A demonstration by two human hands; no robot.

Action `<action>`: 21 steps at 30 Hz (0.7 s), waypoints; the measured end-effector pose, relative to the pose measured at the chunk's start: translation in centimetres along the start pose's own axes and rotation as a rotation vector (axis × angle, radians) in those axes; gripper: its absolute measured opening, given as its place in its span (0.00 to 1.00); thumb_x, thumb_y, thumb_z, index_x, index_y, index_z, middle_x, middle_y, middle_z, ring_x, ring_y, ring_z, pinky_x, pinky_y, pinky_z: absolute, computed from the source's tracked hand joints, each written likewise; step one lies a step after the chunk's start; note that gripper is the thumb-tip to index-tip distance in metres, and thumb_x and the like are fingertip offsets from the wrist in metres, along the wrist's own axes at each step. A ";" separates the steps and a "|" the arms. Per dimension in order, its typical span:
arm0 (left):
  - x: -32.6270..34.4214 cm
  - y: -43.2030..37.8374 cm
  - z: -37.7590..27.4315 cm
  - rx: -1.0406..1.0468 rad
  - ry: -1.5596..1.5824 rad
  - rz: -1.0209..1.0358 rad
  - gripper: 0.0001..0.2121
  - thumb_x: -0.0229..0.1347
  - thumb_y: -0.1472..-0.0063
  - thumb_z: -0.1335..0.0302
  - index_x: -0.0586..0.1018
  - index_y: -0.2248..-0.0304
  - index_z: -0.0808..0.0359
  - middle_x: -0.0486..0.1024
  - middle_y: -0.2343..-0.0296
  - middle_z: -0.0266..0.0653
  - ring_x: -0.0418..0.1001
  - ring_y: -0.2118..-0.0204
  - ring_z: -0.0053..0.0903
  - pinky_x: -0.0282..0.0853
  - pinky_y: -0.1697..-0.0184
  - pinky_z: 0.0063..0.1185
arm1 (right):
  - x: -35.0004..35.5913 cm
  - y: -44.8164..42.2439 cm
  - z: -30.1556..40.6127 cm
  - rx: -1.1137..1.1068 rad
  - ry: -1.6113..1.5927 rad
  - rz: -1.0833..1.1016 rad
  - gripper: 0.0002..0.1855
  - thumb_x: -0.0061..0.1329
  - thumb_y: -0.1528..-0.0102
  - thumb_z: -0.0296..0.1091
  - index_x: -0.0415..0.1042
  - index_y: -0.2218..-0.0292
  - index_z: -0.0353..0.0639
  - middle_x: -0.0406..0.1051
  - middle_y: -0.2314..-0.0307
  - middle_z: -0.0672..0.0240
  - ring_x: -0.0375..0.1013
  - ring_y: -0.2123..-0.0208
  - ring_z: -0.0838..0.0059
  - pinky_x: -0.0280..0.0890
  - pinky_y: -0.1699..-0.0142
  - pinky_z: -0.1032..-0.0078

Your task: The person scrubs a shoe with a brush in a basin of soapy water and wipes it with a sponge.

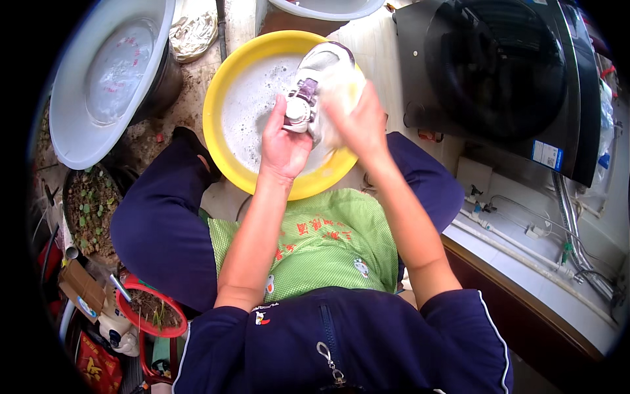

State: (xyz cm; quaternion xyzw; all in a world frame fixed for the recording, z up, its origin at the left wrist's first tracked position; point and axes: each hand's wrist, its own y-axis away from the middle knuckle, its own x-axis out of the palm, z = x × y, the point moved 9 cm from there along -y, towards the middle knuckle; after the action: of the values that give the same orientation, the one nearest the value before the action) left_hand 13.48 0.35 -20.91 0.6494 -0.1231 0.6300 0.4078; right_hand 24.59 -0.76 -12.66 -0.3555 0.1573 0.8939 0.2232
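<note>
A white and dark purple shoe [307, 88] is held over a round yellow basin [214, 115] of foamy, soapy water [246, 111]. My left hand [285, 143] grips the shoe at its lower end, thumb up along the side. My right hand [357, 123] is blurred and lies against the shoe's right side; whether it holds something pale there, I cannot tell. The basin stands on the floor between my knees, in front of a green checked apron [330, 246] on my lap.
A large whitish plastic basin [69, 123] leans at upper left, near a pot of seedlings [91, 212]. A red pot of soil [152, 305] sits lower left. On the right are a black appliance with a round door [411, 64] and white pipes [517, 258]. Another basin's rim [330, 14] shows at the top.
</note>
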 end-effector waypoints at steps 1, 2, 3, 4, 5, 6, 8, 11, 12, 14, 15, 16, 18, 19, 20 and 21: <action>0.1 0.1 0.3 -0.003 0.002 0.013 0.19 0.42 0.37 0.62 0.68 0.55 0.68 0.71 0.60 0.38 0.68 0.56 0.26 0.60 0.50 0.25 | -0.8 -1.8 -0.9 0.004 0.016 -0.061 0.29 0.52 0.57 0.47 0.63 0.61 0.33 0.70 0.68 0.47 0.71 0.63 0.53 0.65 0.59 0.65; 0.2 0.3 0.4 -0.002 0.005 0.025 0.19 0.42 0.37 0.62 0.68 0.55 0.69 0.71 0.59 0.39 0.68 0.56 0.26 0.60 0.49 0.25 | -1.4 -2.9 0.0 -0.001 0.030 -0.060 0.29 0.52 0.57 0.48 0.62 0.61 0.33 0.70 0.69 0.47 0.71 0.65 0.51 0.65 0.61 0.63; 0.5 0.3 0.4 -0.002 0.006 0.042 0.19 0.42 0.37 0.62 0.67 0.55 0.69 0.70 0.59 0.39 0.67 0.55 0.26 0.60 0.49 0.25 | -0.9 -2.5 -0.1 -0.021 0.071 -0.034 0.29 0.51 0.57 0.48 0.61 0.61 0.32 0.70 0.69 0.46 0.71 0.65 0.51 0.65 0.60 0.63; 0.3 0.1 0.1 0.005 0.018 0.074 0.19 0.42 0.37 0.61 0.67 0.55 0.69 0.70 0.58 0.40 0.67 0.55 0.27 0.59 0.48 0.25 | -0.2 -1.9 -0.1 -0.049 0.113 -0.006 0.30 0.51 0.56 0.49 0.61 0.61 0.32 0.70 0.69 0.46 0.71 0.65 0.50 0.65 0.60 0.63; 0.0 -0.1 -0.1 0.014 -0.004 0.055 0.20 0.42 0.37 0.61 0.67 0.55 0.69 0.70 0.58 0.40 0.67 0.55 0.27 0.59 0.48 0.25 | 0.4 -1.2 0.1 -0.077 0.156 0.022 0.30 0.50 0.56 0.49 0.61 0.60 0.32 0.69 0.69 0.46 0.71 0.65 0.49 0.65 0.60 0.63; 0.1 0.0 -0.5 0.032 -0.025 0.030 0.20 0.42 0.37 0.61 0.67 0.54 0.69 0.70 0.58 0.40 0.67 0.55 0.27 0.59 0.48 0.25 | 1.4 0.6 0.6 -0.052 0.194 0.111 0.31 0.49 0.56 0.51 0.60 0.59 0.32 0.69 0.69 0.45 0.70 0.64 0.48 0.65 0.60 0.62; 0.8 0.1 -0.4 0.025 -0.029 0.022 0.20 0.42 0.37 0.60 0.68 0.55 0.69 0.71 0.59 0.40 0.68 0.56 0.27 0.60 0.49 0.25 | 1.4 2.2 0.2 -0.099 0.154 0.108 0.31 0.50 0.56 0.50 0.60 0.59 0.32 0.69 0.68 0.46 0.70 0.65 0.49 0.65 0.60 0.63; -0.4 -0.1 0.0 0.016 0.015 0.045 0.20 0.42 0.38 0.60 0.68 0.55 0.69 0.71 0.60 0.40 0.68 0.56 0.26 0.61 0.50 0.25 | -0.3 0.0 0.4 -0.055 0.045 -0.012 0.32 0.50 0.56 0.51 0.61 0.60 0.31 0.69 0.68 0.45 0.71 0.65 0.51 0.65 0.60 0.63; -0.1 0.2 0.2 0.003 -0.015 0.027 0.20 0.42 0.38 0.59 0.68 0.55 0.69 0.71 0.60 0.38 0.68 0.56 0.25 0.61 0.50 0.24 | -1.0 -1.5 -0.2 0.044 0.066 -0.020 0.31 0.50 0.57 0.52 0.62 0.61 0.32 0.69 0.69 0.45 0.71 0.65 0.51 0.65 0.61 0.63; 0.1 0.4 0.4 0.007 -0.050 0.008 0.20 0.42 0.38 0.59 0.68 0.55 0.68 0.70 0.59 0.38 0.68 0.56 0.24 0.61 0.51 0.24 | -1.5 -2.5 0.0 0.032 0.133 -0.025 0.30 0.50 0.56 0.52 0.62 0.62 0.33 0.69 0.69 0.45 0.71 0.65 0.50 0.65 0.62 0.62; 0.3 0.4 0.2 0.012 -0.069 0.001 0.20 0.42 0.38 0.59 0.67 0.55 0.68 0.70 0.59 0.37 0.68 0.56 0.24 0.61 0.51 0.23 | -1.6 -2.8 0.3 0.023 0.165 -0.027 0.29 0.50 0.56 0.51 0.62 0.62 0.34 0.69 0.69 0.45 0.71 0.65 0.50 0.65 0.62 0.61; 0.3 0.4 0.0 0.038 -0.124 0.000 0.20 0.42 0.37 0.60 0.67 0.54 0.68 0.70 0.59 0.38 0.67 0.56 0.24 0.61 0.50 0.23 | -0.9 -1.7 0.6 -0.049 0.187 -0.022 0.30 0.50 0.56 0.52 0.61 0.62 0.34 0.69 0.69 0.45 0.70 0.66 0.48 0.65 0.62 0.61; -0.1 0.6 -0.4 0.092 -0.237 -0.005 0.19 0.41 0.37 0.63 0.66 0.53 0.69 0.69 0.58 0.38 0.67 0.55 0.24 0.60 0.49 0.24 | 0.1 0.4 1.0 -0.095 0.291 0.068 0.28 0.50 0.55 0.50 0.61 0.62 0.34 0.69 0.69 0.45 0.70 0.66 0.48 0.65 0.62 0.60; 0.0 0.7 -0.1 0.081 -0.261 0.010 0.19 0.41 0.37 0.64 0.65 0.53 0.69 0.69 0.58 0.38 0.67 0.55 0.24 0.60 0.50 0.23 | 0.0 0.7 1.6 -0.125 0.284 0.085 0.27 0.50 0.55 0.49 0.61 0.63 0.34 0.69 0.69 0.46 0.70 0.66 0.48 0.65 0.62 0.60; 0.2 0.8 0.3 0.071 -0.285 0.025 0.18 0.42 0.37 0.65 0.65 0.52 0.68 0.69 0.58 0.37 0.67 0.55 0.23 0.60 0.50 0.23 | -0.9 -0.4 1.8 -0.097 0.291 0.045 0.26 0.50 0.55 0.48 0.61 0.63 0.35 0.70 0.70 0.46 0.71 0.67 0.49 0.65 0.63 0.60; 0.3 1.0 0.9 0.054 -0.312 0.037 0.17 0.42 0.37 0.66 0.65 0.52 0.68 0.69 0.58 0.37 0.66 0.56 0.23 0.60 0.50 0.22 | -2.3 -2.1 2.5 -0.062 0.297 0.003 0.25 0.50 0.55 0.47 0.60 0.63 0.36 0.70 0.70 0.47 0.71 0.68 0.49 0.65 0.63 0.60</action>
State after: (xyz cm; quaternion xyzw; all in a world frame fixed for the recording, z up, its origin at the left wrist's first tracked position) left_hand 13.55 -0.78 -20.13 0.7476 -0.1799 0.5320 0.3545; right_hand 25.74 1.50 -9.60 -0.4903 0.1616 0.8362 0.1853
